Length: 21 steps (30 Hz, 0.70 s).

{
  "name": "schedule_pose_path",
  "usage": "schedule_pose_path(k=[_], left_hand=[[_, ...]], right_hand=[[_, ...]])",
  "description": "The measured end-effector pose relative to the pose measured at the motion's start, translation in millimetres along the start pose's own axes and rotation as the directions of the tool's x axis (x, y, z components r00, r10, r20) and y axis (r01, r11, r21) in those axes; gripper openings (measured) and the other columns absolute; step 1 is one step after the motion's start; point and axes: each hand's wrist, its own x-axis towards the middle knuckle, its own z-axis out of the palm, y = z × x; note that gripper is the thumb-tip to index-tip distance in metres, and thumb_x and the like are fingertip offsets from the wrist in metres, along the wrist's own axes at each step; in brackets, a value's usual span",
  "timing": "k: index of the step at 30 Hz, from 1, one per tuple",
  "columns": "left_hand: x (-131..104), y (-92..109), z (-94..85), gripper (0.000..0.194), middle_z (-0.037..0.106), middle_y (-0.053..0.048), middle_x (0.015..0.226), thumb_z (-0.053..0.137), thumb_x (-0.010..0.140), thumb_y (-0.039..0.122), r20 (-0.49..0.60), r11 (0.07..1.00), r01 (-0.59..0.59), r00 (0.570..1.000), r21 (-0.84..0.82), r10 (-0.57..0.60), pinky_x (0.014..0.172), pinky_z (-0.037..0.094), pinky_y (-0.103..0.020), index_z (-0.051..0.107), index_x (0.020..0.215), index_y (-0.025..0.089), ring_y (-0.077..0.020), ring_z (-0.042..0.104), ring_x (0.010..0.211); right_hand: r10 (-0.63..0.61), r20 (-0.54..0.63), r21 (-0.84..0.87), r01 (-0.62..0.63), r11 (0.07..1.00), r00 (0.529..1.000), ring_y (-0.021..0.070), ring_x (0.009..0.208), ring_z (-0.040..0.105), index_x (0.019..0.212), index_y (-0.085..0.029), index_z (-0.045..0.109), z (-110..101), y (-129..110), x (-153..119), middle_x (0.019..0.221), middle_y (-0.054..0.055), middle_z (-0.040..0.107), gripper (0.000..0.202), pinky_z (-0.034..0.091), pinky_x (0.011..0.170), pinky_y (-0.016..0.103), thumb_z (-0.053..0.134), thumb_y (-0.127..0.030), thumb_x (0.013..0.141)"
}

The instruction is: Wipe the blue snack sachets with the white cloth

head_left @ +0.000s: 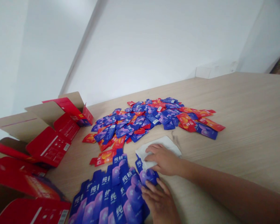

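Note:
My right hand [162,158] presses a folded white cloth [170,143] with bent fingers, partly over a purple-blue pouch [146,175]. The cloth hides part of that pouch's upper half. Just below, my left hand [160,199] lies with its fingers stretched over the same pouch's lower end. To its left, several purple-blue pouches [115,197] with white lettering lie face up, overlapping in rows. Farther back is a loose heap of purple-blue pouches [140,109] mixed with orange-red pouches [188,122].
Open red cardboard boxes [51,144] with raised flaps line the left side of the wooden table [247,124]. A white wall [154,46] rises behind. At the back right stands a low white box [216,70].

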Motion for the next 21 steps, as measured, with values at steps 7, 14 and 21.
schedule_pose_path(k=[7,14,21], left_hand=[[0.9,-1.4,-1.4,0.032,0.069,-0.025,0.099,0.052,0.074,0.007,0.032,1.0,-0.011,0.999,-0.015,0.012,0.081,0.049,-0.052,0.07,0.099,0.015,-0.0352,0.065,0.089],[0.4,0.3,0.1,0.035,0.068,-0.024,0.1,0.055,0.072,0.006,0.015,1.0,-0.011,1.0,-0.008,0.011,0.081,0.049,-0.052,0.069,0.101,0.017,-0.0348,0.065,0.09],[-0.6,0.8,1.7,0.033,0.068,-0.025,0.098,0.056,0.071,0.006,-0.026,1.0,0.005,1.0,-0.012,-0.005,0.081,0.049,-0.052,0.07,0.099,0.016,-0.035,0.066,0.089]], right_hand=[[-0.175,0.038,0.059,0.173,0.983,0.984,0.0235,0.114,0.042,0.111,-0.027,0.064,-0.5,-13.7,-6.2,0.121,0.005,0.053,0.033,0.029,0.098,0.04,0.061,-0.033,0.078],[-0.037,0.014,0.04,0.037,0.999,0.999,0.0242,0.114,0.042,0.111,-0.026,0.064,1.1,-3.2,-0.5,0.121,0.007,0.053,0.035,0.03,0.098,0.04,0.064,-0.034,0.077],[-0.097,0.005,0.035,0.096,0.995,0.995,0.0253,0.116,0.041,0.111,-0.026,0.064,-0.2,-2.5,-4.9,0.122,0.007,0.052,0.036,0.029,0.099,0.042,0.063,-0.032,0.076]])
